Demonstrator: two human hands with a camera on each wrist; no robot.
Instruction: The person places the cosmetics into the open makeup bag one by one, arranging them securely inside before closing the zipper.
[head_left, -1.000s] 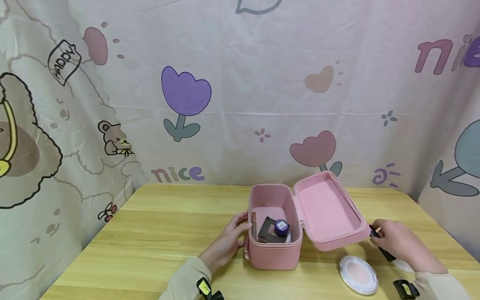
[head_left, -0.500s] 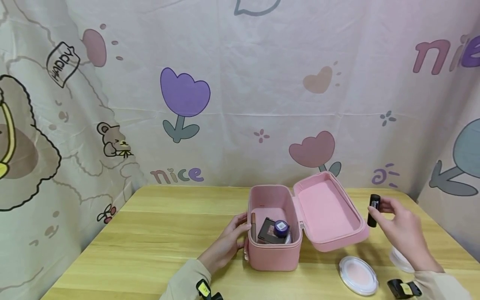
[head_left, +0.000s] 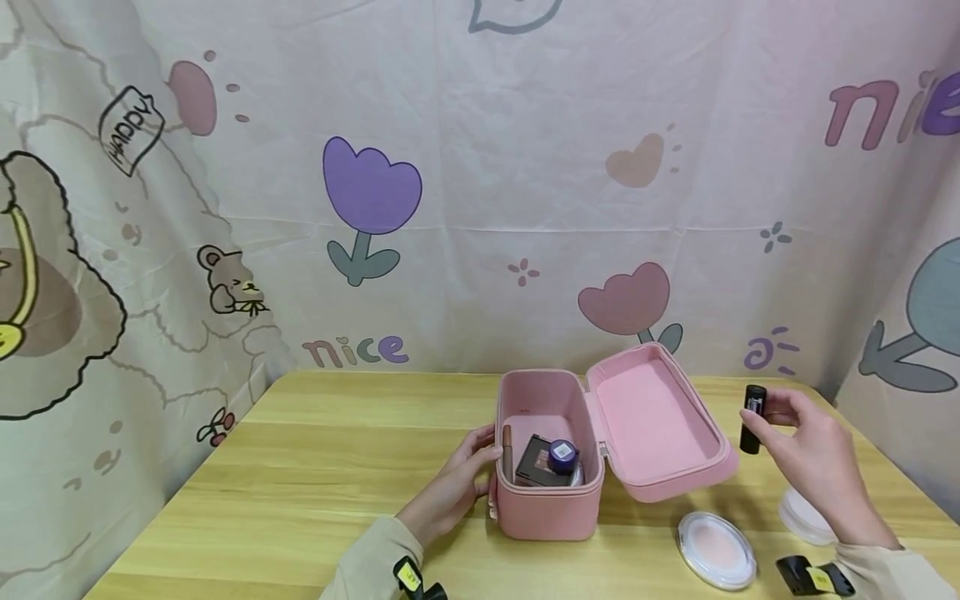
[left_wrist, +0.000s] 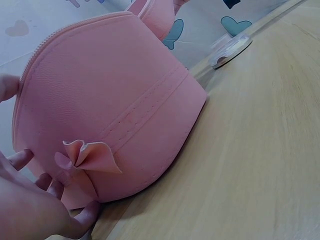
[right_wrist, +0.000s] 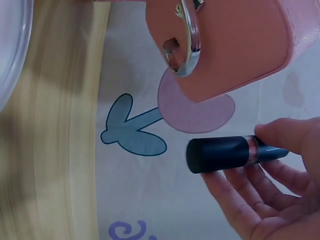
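Note:
A pink cosmetic case [head_left: 549,513] stands with its lid [head_left: 660,417] swung out to the right. My left hand [head_left: 453,475] holds the case at its left side, fingers curled against the wall by a pink bow [left_wrist: 92,155]. Upright between the thumb and fingers of my right hand [head_left: 812,446] is a black lipstick [head_left: 753,419], raised above the table to the right of the lid. A reddish band [right_wrist: 252,149] shows on its tube in the right wrist view. Inside the case lie a dark palette [head_left: 534,460], a purple-lidded jar [head_left: 562,456] and a slim brown stick [head_left: 507,454].
In front of the lid, a round clear compact [head_left: 717,550] lies on the wooden table [head_left: 322,492]. Another round whitish container [head_left: 804,517] sits partly behind my right wrist. A patterned cloth [head_left: 480,167] hangs along the table's back edge.
My right hand has lifted the lipstick off the table's right side and turned it upright, then shifted it slightly right. The left hand and the case stay where they were.

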